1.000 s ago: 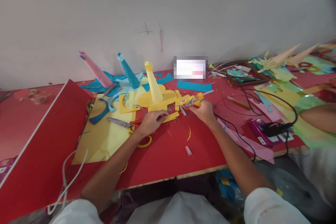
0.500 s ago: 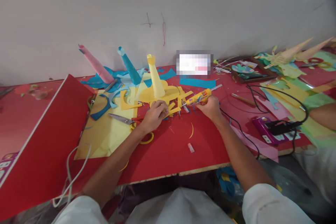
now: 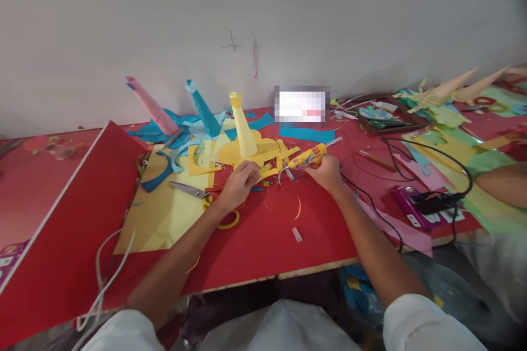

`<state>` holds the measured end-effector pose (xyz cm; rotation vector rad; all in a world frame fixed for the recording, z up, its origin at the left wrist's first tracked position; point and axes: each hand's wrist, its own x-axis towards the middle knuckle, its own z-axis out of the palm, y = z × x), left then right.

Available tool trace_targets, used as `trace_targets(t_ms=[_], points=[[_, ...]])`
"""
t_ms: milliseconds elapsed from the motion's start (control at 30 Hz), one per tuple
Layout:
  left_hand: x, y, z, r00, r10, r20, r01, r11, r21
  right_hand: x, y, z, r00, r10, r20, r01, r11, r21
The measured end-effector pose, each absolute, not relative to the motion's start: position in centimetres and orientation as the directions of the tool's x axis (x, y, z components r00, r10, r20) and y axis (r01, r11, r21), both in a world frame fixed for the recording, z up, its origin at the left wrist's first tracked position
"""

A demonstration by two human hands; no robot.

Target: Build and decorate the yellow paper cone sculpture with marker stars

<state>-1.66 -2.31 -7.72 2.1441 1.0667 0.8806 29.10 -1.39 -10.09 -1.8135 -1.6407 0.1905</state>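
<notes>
My right hand [image 3: 325, 173] is wrapped round a yellow hot glue gun [image 3: 307, 157], whose nozzle points left over loose yellow paper strips [image 3: 284, 153]. A clear glue stick [image 3: 335, 141] sticks out of its back end. My left hand [image 3: 239, 186] is closed in a pinch, and a yellow paper strip [image 3: 267, 175] runs out from its fingertips; the fingers partly hide it. Just behind stands a pale yellow paper cone [image 3: 244, 134] on a yellow flower-shaped paper base [image 3: 263, 149]. Scissors with yellow handles [image 3: 228, 223] lie partly under my left forearm.
Pink [image 3: 154, 107] and blue [image 3: 203, 111] paper cones stand at the back left. A red board [image 3: 74, 219] leans on the left. To the right are a black cable [image 3: 373, 203], a purple power strip [image 3: 411, 205], a tray [image 3: 382, 126] and another person's arm [image 3: 502, 181].
The whole view has shifted slightly, with things sitting a little lower and further left on the right side. Both hands keep their grips, and the glue gun stays close to the strips.
</notes>
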Motion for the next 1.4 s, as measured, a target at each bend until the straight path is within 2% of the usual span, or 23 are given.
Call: trace_targets(t_ms=[200,300,433,533,633,733,800,867,967,1133,1267,1400], points=[[-1.6,-2.4,-7.7,0.455,0.866,0.208,0.466,-0.431,0.773,29.2,-1.4,-10.4,0.195,0.920,0.339,0.817,0.039,-0.576],[-1.6,-2.6,-7.4,0.432,0.876,0.215,0.462,-0.420,0.782,29.2,-1.5,-10.4,0.207,0.914,0.348,0.810,0.039,-0.585],[-1.7,-2.7,-7.0,0.387,0.894,0.227,0.376,-0.378,0.846,29.0,-1.5,-10.2,0.214,0.918,0.334,0.802,0.030,-0.597],[-1.7,-2.8,-6.8,0.454,0.866,0.209,0.321,-0.378,0.868,29.0,-1.6,-10.2,0.212,0.921,0.327,0.803,0.027,-0.596],[-1.5,-3.0,-6.7,0.573,0.802,0.166,0.351,-0.423,0.836,29.1,-1.6,-10.2,0.191,0.928,0.320,0.807,0.037,-0.589],[-1.3,-3.0,-6.7,0.632,0.739,0.236,0.362,-0.549,0.753,29.2,-1.5,-10.3,0.176,0.933,0.315,0.818,0.039,-0.573],[-1.4,-2.8,-6.8,0.589,0.736,0.333,0.374,-0.614,0.695,29.3,-1.4,-10.4,0.184,0.930,0.319,0.832,0.026,-0.555],[-1.5,-2.5,-6.9,0.501,0.776,0.384,0.417,-0.605,0.678,29.3,-1.3,-10.4,0.195,0.924,0.329,0.846,0.011,-0.533],[-1.7,-2.2,-7.1,0.413,0.845,0.339,0.453,-0.513,0.729,29.3,-1.3,-10.6,0.184,0.921,0.343,0.863,0.015,-0.505],[-1.6,-2.4,-7.1,0.370,0.896,0.245,0.429,-0.399,0.810,29.3,-1.3,-10.7,0.147,0.922,0.358,0.870,0.052,-0.491],[-1.3,-2.8,-6.8,0.365,0.889,0.276,0.390,-0.415,0.822,29.3,-1.3,-10.7,0.144,0.925,0.353,0.871,0.052,-0.489],[-1.4,-3.1,-6.3,0.419,0.867,0.271,0.261,-0.401,0.878,29.4,-1.1,-10.7,0.176,0.926,0.334,0.872,0.011,-0.489]])
